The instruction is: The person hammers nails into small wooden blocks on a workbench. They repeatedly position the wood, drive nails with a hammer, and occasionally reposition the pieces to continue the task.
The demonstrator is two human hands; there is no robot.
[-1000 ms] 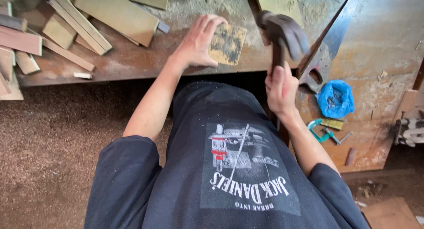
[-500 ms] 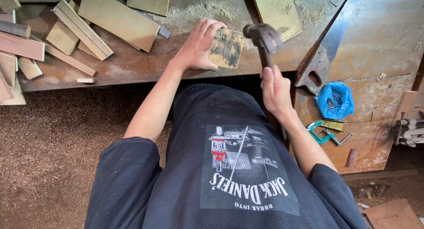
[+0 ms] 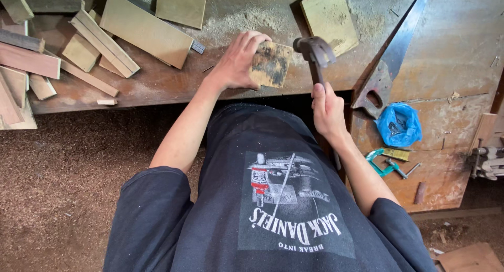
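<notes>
Subject wears a dark charcoal short-sleeved T-shirt point(image 3: 273, 198), loose fit, fabric matte and soft-looking. Sleeves end above the elbow on both sides; hems wide, with slight folds at the shoulders. Chest carries a large rectangular grey print: pale lettering along one edge, a small red-and-white bottle-shaped figure, a thin pale diagonal line across the panel, darker blocky shapes beside it. Print appears upside down from the head camera. Fine pale specks, like dust, on the upper front of the shirt. Forearms bare below the sleeves. Left hand point(image 3: 239, 62) and right hand point(image 3: 328, 112) bare: no gloves, rings, watch or bands seen.
</notes>
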